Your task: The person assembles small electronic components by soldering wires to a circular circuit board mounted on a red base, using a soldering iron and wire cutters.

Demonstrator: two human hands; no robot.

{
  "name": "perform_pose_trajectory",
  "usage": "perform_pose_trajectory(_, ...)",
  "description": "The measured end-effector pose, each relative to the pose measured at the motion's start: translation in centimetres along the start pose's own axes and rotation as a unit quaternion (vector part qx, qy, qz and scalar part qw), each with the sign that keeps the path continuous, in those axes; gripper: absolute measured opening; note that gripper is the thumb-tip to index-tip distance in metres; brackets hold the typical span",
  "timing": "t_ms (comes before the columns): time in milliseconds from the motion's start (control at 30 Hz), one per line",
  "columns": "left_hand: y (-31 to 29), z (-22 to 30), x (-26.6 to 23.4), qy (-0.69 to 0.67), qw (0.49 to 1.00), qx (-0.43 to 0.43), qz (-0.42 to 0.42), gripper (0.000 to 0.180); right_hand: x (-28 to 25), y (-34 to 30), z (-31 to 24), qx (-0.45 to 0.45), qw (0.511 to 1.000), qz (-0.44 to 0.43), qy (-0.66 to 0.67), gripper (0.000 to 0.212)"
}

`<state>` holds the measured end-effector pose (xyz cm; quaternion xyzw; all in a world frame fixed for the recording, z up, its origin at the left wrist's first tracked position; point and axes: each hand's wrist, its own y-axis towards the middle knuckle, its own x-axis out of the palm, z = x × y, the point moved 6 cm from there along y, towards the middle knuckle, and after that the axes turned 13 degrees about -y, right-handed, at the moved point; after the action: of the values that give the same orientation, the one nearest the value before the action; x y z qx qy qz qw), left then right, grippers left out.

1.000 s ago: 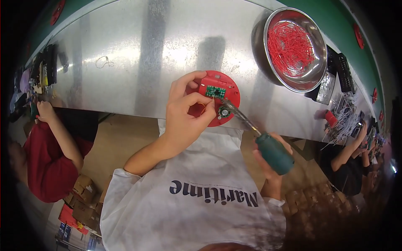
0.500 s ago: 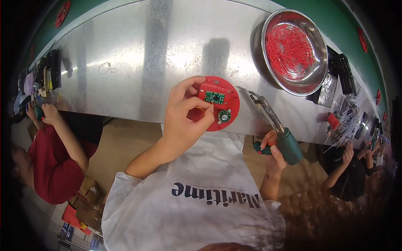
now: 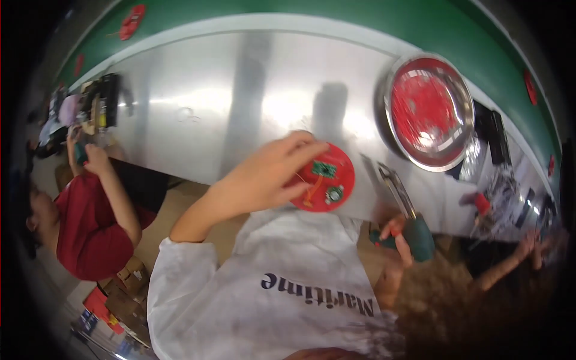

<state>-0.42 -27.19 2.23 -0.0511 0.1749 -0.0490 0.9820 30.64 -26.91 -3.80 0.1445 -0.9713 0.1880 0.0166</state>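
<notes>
On the near edge of the metal table lies a round red plastic disc (image 3: pixel 345 172). It carries a small green circuit board (image 3: pixel 324 170) and a small round speaker (image 3: pixel 334 194), with thin orange-yellow wires (image 3: pixel 311 193) beside them. My left hand (image 3: pixel 258 176) reaches over the disc's left side, its fingers apart and slightly blurred; nothing shows between them. To the right, my right hand (image 3: pixel 398 241) grips a green soldering gun (image 3: pixel 418 239), whose metal front (image 3: pixel 398 191) points up and away across the table edge, apart from the disc.
A steel bowl (image 3: pixel 428 162) full of red wires (image 3: pixel 423 102) stands at the far right. Beyond it are black trays (image 3: pixel 498 138) and a heap of white wires (image 3: pixel 504 195). Co-workers sit at left, in a dark red top (image 3: pixel 99 231), and at right. Cartons (image 3: pixel 126 300) stand lower left.
My left hand has released its pinch on a wire at the circuit board, and its fingers have spread. The whole view has shifted, so everything sits lower. The right hand keeps the soldering gun.
</notes>
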Motion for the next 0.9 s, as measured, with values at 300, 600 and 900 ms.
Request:
perform_pose_trajectory(300, 5.5, -3.7, -11.7, 0.277, 0.916, 0.080, 0.281, 0.059, -1.6, -0.1, 2.0, -0.059, 0.996, 0.017, 0.068, 0.029)
perform_pose_trajectory(600, 3.3, -18.6, -41.1, 0.409, 0.749, -0.226, 0.470, 0.080, -0.7, 0.5, 1.0, -0.016, 0.997, 0.022, 0.070, 0.025)
perform_pose_trajectory(900, 8.6, -11.7, -29.0, 0.466, 0.825, -0.092, 0.308, 0.067, -0.8, 0.4, 0.9, -0.007, 0.997, 0.041, 0.063, 0.025)
